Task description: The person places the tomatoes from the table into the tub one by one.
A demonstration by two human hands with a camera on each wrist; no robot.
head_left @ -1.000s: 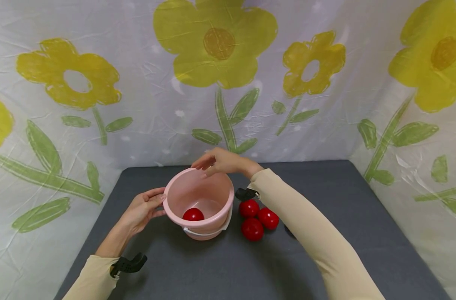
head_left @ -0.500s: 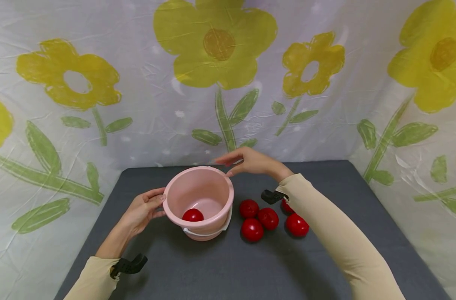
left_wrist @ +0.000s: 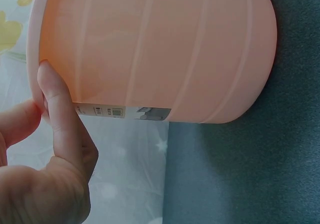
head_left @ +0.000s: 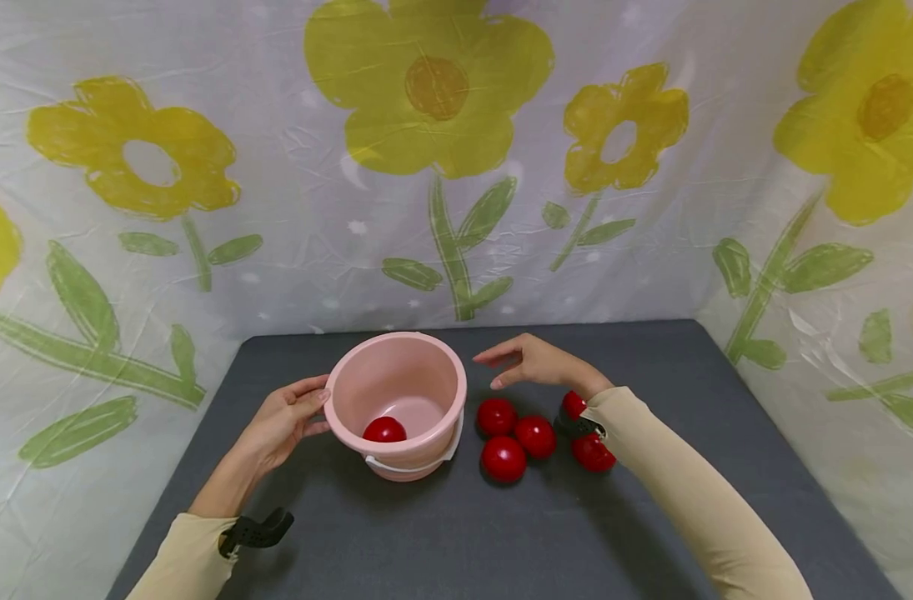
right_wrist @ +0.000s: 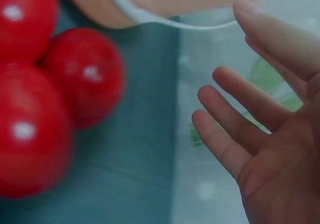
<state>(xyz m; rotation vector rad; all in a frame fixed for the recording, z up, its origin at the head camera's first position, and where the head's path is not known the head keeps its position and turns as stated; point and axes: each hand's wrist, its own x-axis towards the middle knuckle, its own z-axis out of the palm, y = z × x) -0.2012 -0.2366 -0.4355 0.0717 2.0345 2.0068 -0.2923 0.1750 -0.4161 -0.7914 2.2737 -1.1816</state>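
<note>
A pink bucket (head_left: pixel 398 385) with a white handle (head_left: pixel 418 467) stands tilted on the dark tabletop, its mouth toward the head camera. Inside lies one glossy red round thing (head_left: pixel 384 430), tomato-like in look. My left hand (head_left: pixel 279 421) pinches the bucket's rim at its left side; in the left wrist view the thumb and a finger (left_wrist: pixel 57 99) grip that rim. To the right of the bucket my right hand (head_left: pixel 534 362) hovers with nothing in it, fingers loosely spread. Just below it sits a cluster of three red round things (head_left: pixel 534 437).
Two more red round things (head_left: pixel 593 452) lie farther right, partly covered by the right wrist's black camera mount (head_left: pixel 579 423). A dark cloth-like table surface (head_left: pixel 426 542) spreads around. Behind and at both sides hangs a white curtain (head_left: pixel 291 250) printed with yellow flowers.
My right hand has moved from over the bucket's mouth to the right, then down toward the red cluster. The left hand and bucket have stayed put.
</note>
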